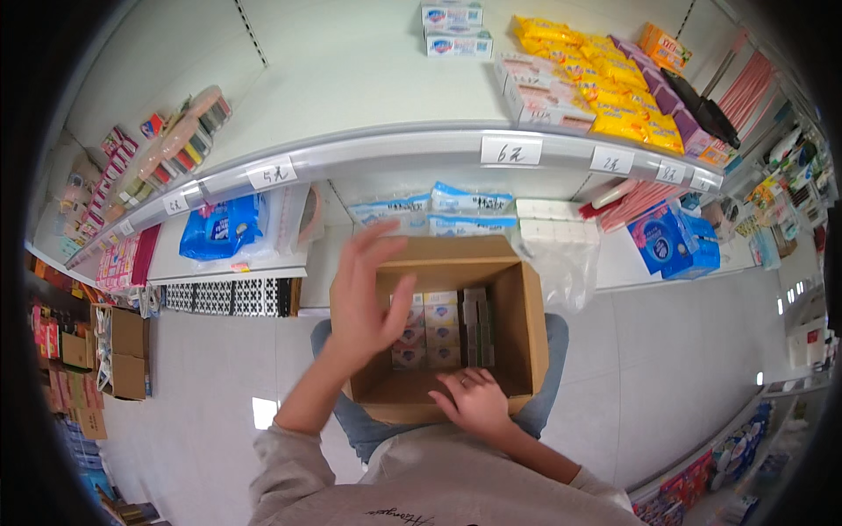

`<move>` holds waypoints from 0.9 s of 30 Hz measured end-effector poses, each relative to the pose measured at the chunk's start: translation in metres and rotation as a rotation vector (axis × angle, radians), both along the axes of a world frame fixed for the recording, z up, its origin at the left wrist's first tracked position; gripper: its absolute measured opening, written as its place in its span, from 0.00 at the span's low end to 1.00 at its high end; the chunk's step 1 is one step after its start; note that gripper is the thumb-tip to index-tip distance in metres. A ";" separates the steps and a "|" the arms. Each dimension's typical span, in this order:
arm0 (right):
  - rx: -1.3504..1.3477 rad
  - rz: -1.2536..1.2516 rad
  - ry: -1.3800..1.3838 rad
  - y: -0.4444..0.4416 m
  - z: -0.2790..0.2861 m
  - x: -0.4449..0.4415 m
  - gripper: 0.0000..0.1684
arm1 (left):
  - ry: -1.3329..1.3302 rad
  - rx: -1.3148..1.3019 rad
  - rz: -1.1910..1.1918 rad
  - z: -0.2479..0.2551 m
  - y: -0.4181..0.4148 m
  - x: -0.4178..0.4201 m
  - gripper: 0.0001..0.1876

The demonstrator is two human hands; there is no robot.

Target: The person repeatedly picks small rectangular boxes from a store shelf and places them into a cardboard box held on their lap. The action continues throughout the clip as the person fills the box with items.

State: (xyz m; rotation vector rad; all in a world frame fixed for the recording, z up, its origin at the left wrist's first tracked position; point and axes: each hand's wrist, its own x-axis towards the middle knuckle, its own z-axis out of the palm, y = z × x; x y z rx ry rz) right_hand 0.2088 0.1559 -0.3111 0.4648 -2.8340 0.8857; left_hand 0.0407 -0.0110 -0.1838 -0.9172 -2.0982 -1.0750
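An open cardboard box (536, 329) rests on my lap, with boxed soap bars (442, 332) in rows inside and a stack of darker small boxes (478, 325) at their right. My left hand (371, 296), slightly blurred, hovers over the box's left side with fingers apart and nothing in it. My right hand (477, 398), wearing a ring, is at the near edge of the box, fingers loosely bent and holding nothing. On the shelf above, boxed soaps (458, 43) are stacked at the back, and Lux soap boxes (549, 98) lie beside yellow packets (612, 85).
The shelf's front rail (408, 144) with price tags curves across beyond the box. On the lower shelf lie blue-and-white packs (470, 223), white tissue packs (558, 230) and blue packs (223, 227). Another cardboard box (128, 355) stands on the floor at left.
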 end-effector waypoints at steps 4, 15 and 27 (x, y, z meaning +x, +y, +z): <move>0.038 -0.093 0.083 -0.002 -0.004 -0.009 0.18 | 0.259 -0.053 -0.036 0.090 0.048 -0.080 0.19; 0.034 -0.061 0.113 -0.005 -0.014 -0.008 0.17 | -0.084 -0.740 0.260 0.110 0.120 -0.278 0.40; 0.034 -0.084 0.184 -0.007 -0.017 -0.007 0.12 | -0.070 -0.639 0.469 0.102 0.127 -0.278 0.39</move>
